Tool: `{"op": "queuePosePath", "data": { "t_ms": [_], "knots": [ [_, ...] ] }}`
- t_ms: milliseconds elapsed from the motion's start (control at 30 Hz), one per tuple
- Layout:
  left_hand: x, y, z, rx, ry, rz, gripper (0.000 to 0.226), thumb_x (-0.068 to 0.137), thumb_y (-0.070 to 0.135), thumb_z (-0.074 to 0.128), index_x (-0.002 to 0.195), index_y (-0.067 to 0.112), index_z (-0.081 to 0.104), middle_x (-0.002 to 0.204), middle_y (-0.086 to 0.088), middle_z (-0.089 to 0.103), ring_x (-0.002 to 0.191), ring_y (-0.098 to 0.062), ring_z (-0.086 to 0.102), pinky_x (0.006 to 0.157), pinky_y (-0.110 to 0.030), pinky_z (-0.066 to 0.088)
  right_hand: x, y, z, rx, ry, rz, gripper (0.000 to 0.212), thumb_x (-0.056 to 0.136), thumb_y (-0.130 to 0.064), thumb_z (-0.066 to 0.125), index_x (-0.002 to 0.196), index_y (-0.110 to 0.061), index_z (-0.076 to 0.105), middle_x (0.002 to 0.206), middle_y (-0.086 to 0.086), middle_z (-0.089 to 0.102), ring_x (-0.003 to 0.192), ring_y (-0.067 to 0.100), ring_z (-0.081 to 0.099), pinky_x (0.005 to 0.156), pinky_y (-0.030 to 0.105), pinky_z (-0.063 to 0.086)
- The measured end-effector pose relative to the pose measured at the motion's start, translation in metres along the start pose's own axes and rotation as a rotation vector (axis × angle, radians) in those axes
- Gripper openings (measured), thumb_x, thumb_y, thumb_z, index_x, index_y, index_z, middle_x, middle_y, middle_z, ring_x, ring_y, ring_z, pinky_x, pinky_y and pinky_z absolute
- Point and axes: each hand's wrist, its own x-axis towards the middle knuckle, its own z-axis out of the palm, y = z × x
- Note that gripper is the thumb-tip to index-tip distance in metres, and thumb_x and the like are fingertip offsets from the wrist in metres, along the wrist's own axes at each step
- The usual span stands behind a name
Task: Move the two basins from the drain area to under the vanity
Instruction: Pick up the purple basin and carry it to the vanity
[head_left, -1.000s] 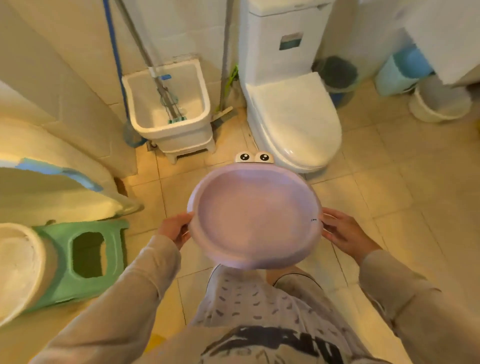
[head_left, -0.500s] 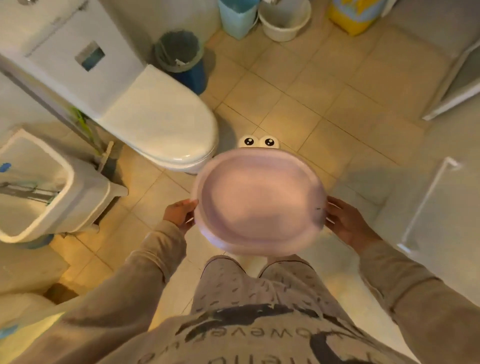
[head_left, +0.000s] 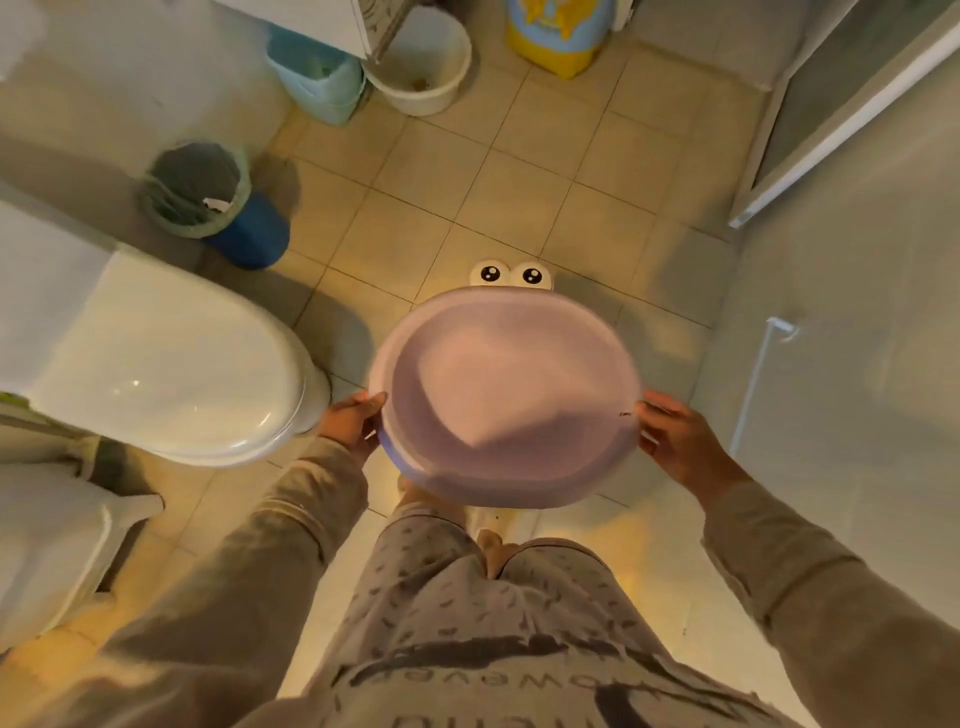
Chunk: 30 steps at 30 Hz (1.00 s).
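I hold a round pale purple basin (head_left: 504, 395) with two cartoon eyes on its far rim, level at waist height over the tiled floor. My left hand (head_left: 350, 421) grips its left rim and my right hand (head_left: 675, 441) grips its right rim. The basin looks empty. A darker rim shows beneath its near left edge, so a second basin may be nested under it; I cannot tell. The white vanity cabinet (head_left: 311, 21) shows at the top edge, far ahead.
A white toilet (head_left: 156, 374) with its lid down stands on the left. A lined blue waste bin (head_left: 208, 197) sits beyond it. A light blue bin (head_left: 317, 78), a white bucket (head_left: 426, 73) and a yellow container (head_left: 561, 36) stand by the vanity. A glass door (head_left: 841, 130) is at right.
My view has swung right: the mop sink has left the frame, the toilet has shifted left, and the vanity end of the floor has come nearer. Both hands keep the basin.
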Motion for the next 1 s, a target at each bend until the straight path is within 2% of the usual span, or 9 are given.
{"op": "queuePosePath", "data": {
  "t_ms": [100,300,400,467,533,633,767,867,1000],
  "knots": [
    [0.018,0.028,0.032,0.05,-0.04,-0.005,0.017,0.087,0.003,0.054,0.072,0.011,0.057,0.056,-0.004,0.06,0.065,-0.017,0.048,0.063,-0.031,0.045,0.017,-0.018,-0.011,0.046,0.064,0.015,0.025,0.087,-0.001,0.054,0.092,-0.02,0.07,0.076,-0.004,0.073,0.086,0.019,0.063,0.071,0.029,0.05],
    [0.063,0.096,0.101,0.12,-0.103,0.004,0.015,0.088,0.002,0.054,0.075,0.01,0.058,0.08,-0.008,0.057,0.078,-0.023,0.052,0.081,-0.04,0.043,0.056,-0.064,-0.015,0.16,0.166,0.001,0.025,0.09,-0.004,0.052,0.094,-0.02,0.071,0.085,0.0,0.076,0.094,0.024,0.066,0.074,0.033,0.053],
    [0.083,0.136,0.131,0.157,-0.134,-0.005,0.014,0.088,0.001,0.052,0.079,0.007,0.06,0.08,-0.009,0.057,0.076,-0.025,0.052,0.072,-0.039,0.046,0.075,-0.094,-0.01,0.186,0.223,0.007,0.022,0.09,-0.004,0.054,0.098,-0.019,0.069,0.093,0.003,0.074,0.097,0.025,0.065,0.073,0.032,0.053],
    [0.096,0.163,0.149,0.155,-0.141,-0.001,0.01,0.089,-0.001,0.051,0.09,-0.001,0.06,0.081,-0.009,0.058,0.075,-0.025,0.053,0.07,-0.038,0.047,0.089,-0.116,-0.006,0.201,0.231,0.001,0.023,0.09,-0.005,0.054,0.105,-0.017,0.066,0.102,0.007,0.071,0.099,0.025,0.064,0.075,0.033,0.053],
    [0.107,0.189,0.168,0.171,-0.148,-0.008,0.025,0.089,-0.001,0.05,0.113,-0.003,0.057,0.084,-0.009,0.059,0.076,-0.025,0.055,0.077,-0.041,0.047,0.102,-0.138,-0.003,0.209,0.243,-0.014,0.026,0.09,-0.005,0.054,0.114,-0.012,0.062,0.108,0.011,0.068,0.102,0.027,0.063,0.08,0.036,0.053],
    [0.117,0.224,0.198,0.217,-0.154,-0.006,0.034,0.089,0.0,0.049,0.123,-0.003,0.054,0.088,-0.008,0.062,0.081,-0.025,0.058,0.086,-0.042,0.045,0.123,-0.166,-0.001,0.252,0.279,-0.018,0.03,0.089,-0.003,0.055,0.118,-0.009,0.06,0.107,0.011,0.067,0.101,0.028,0.062,0.084,0.038,0.053],
    [0.132,0.261,0.237,0.256,-0.154,0.003,0.038,0.089,-0.001,0.049,0.127,-0.002,0.051,0.108,-0.013,0.061,0.099,-0.032,0.056,0.089,-0.043,0.046,0.15,-0.201,-0.007,0.214,0.283,-0.045,0.027,0.088,0.0,0.055,0.11,-0.014,0.063,0.097,0.003,0.069,0.09,0.019,0.065,0.074,0.028,0.057],
    [0.147,0.281,0.269,0.262,-0.152,0.007,0.041,0.089,-0.001,0.05,0.13,-0.001,0.05,0.115,-0.015,0.058,0.103,-0.033,0.054,0.094,-0.044,0.047,0.176,-0.225,-0.017,0.269,0.295,-0.03,0.026,0.086,0.002,0.057,0.104,-0.014,0.066,0.093,0.005,0.071,0.09,0.022,0.066,0.074,0.032,0.055],
    [0.168,0.302,0.312,0.26,-0.153,0.019,0.04,0.09,-0.001,0.049,0.13,-0.002,0.049,0.118,-0.018,0.06,0.103,-0.035,0.056,0.091,-0.043,0.048,0.223,-0.268,-0.037,0.246,0.262,-0.026,0.029,0.087,0.001,0.057,0.112,-0.012,0.062,0.102,0.01,0.069,0.096,0.026,0.065,0.078,0.036,0.053]
  ]
}}
